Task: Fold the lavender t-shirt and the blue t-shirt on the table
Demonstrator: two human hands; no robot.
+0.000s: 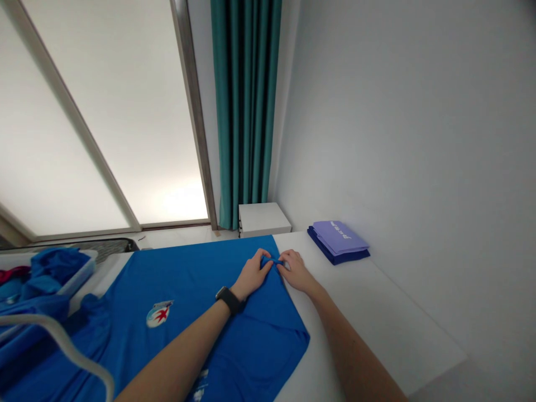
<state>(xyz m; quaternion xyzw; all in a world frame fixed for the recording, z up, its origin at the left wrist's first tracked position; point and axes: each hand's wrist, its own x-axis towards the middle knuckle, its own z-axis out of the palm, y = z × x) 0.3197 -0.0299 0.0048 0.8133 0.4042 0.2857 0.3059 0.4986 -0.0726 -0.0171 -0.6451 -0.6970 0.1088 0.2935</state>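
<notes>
White tabletop (377, 312): left hand (251, 274), right hand (296, 271) pinch blue T-shirt (196, 273), fingers (285, 261) partly buried in cloth.

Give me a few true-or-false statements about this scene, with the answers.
The left hand wears a black watch. True.
The right hand touches nothing. False: it pinches the blue shirt, as the left hand does.
The folded purple cloth lies on the floor. False: it sits on navy cloth on the white surface beside the shirt.
The curtain is teal. True.
</notes>
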